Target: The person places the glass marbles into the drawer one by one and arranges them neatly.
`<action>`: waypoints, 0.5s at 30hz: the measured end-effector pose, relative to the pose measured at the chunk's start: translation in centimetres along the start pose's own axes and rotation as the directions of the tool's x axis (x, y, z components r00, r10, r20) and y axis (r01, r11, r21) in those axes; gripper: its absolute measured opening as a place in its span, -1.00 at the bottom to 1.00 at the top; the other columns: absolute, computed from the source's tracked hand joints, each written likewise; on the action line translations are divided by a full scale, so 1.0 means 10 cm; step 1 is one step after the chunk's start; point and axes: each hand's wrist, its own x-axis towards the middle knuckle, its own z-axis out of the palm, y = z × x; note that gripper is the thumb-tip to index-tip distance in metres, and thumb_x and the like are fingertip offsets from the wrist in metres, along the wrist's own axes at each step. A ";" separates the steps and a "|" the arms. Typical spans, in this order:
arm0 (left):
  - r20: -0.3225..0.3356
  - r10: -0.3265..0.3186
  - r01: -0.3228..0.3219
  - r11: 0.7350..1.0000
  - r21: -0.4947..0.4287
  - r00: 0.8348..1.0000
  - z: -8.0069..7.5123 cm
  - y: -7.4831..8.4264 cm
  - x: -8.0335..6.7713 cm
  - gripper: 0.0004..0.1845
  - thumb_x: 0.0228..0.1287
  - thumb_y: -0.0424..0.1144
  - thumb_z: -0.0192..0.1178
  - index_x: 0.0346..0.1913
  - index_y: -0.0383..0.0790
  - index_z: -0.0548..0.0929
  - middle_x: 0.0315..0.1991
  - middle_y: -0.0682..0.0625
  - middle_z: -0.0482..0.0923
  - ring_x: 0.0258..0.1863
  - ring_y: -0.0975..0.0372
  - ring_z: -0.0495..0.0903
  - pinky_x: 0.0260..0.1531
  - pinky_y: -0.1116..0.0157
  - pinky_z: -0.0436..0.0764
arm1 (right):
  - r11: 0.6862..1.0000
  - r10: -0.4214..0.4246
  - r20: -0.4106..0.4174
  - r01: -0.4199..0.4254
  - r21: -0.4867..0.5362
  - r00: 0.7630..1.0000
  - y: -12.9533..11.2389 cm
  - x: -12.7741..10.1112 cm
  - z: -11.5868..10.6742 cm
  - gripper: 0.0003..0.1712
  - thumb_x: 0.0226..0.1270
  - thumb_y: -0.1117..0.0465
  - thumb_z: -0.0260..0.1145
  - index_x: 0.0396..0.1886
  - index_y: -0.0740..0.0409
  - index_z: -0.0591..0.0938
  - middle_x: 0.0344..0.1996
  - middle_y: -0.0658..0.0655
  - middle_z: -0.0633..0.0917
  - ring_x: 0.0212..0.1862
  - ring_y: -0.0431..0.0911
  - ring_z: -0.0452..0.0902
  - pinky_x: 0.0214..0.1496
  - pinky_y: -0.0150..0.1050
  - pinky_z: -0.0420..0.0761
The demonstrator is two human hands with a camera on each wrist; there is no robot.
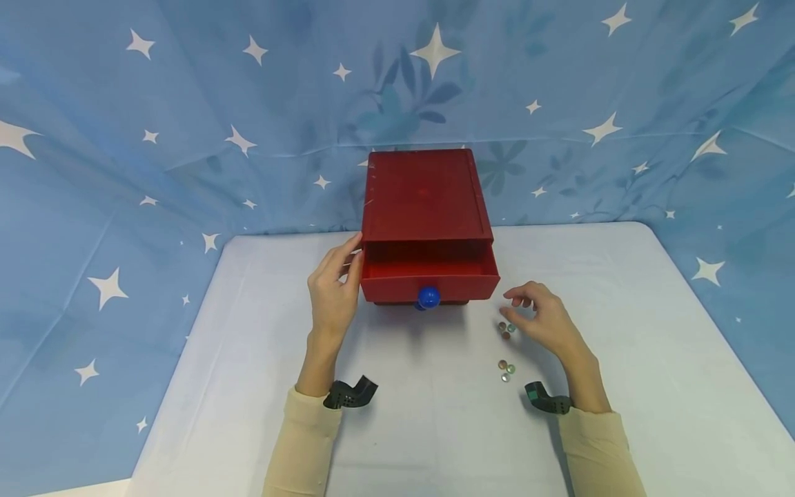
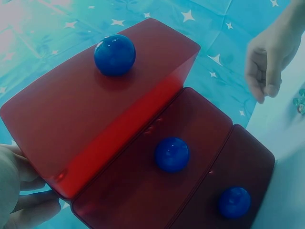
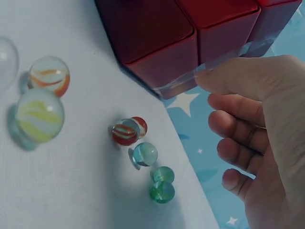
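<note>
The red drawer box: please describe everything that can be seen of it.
The red drawer box looks like glossy plastic and stands upright at the back of the white table. It has three drawers, each with a round blue knob. The top drawer is pulled out; the two below look closed. The left hand rests against its left side. The right hand is apart from it.

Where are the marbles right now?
In the head view, the marbles lie on the table, right of the red drawer box, just under the right hand.

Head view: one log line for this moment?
left hand: touching red drawer box | top drawer: open | right hand: empty, over marbles
</note>
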 end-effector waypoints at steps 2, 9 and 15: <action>-0.002 0.002 -0.002 1.000 -0.002 1.000 0.00 0.01 0.01 -0.66 0.40 -0.37 0.21 0.20 -0.24 0.66 -0.01 -0.16 0.73 -0.18 0.06 0.77 -0.18 0.17 0.79 | 1.000 0.008 0.019 -0.008 0.000 1.000 0.01 0.00 0.01 -0.69 0.20 0.21 0.47 -0.07 0.18 0.69 -0.31 0.09 0.63 -0.19 -0.04 0.43 -0.25 -0.26 0.48; -0.003 0.007 -0.007 1.000 0.005 1.000 -0.01 0.00 0.00 -0.65 0.40 -0.35 0.21 0.21 -0.23 0.66 -0.01 -0.16 0.73 -0.17 0.07 0.77 -0.17 0.20 0.78 | 1.000 0.028 0.085 -0.029 0.010 0.996 0.06 0.02 0.02 -0.71 0.20 0.19 0.47 -0.08 0.16 0.72 -0.32 0.09 0.63 -0.15 -0.01 0.46 -0.15 -0.12 0.53; -0.003 0.004 -0.004 1.000 -0.001 1.000 0.00 0.02 0.01 -0.65 0.40 -0.36 0.22 0.20 -0.23 0.66 -0.02 -0.17 0.73 -0.18 0.05 0.77 -0.17 0.19 0.78 | 0.996 0.076 0.164 -0.081 0.024 0.983 0.08 0.00 0.00 -0.70 0.19 0.17 0.48 -0.08 0.14 0.72 -0.29 0.10 0.62 -0.10 0.01 0.47 -0.05 -0.05 0.56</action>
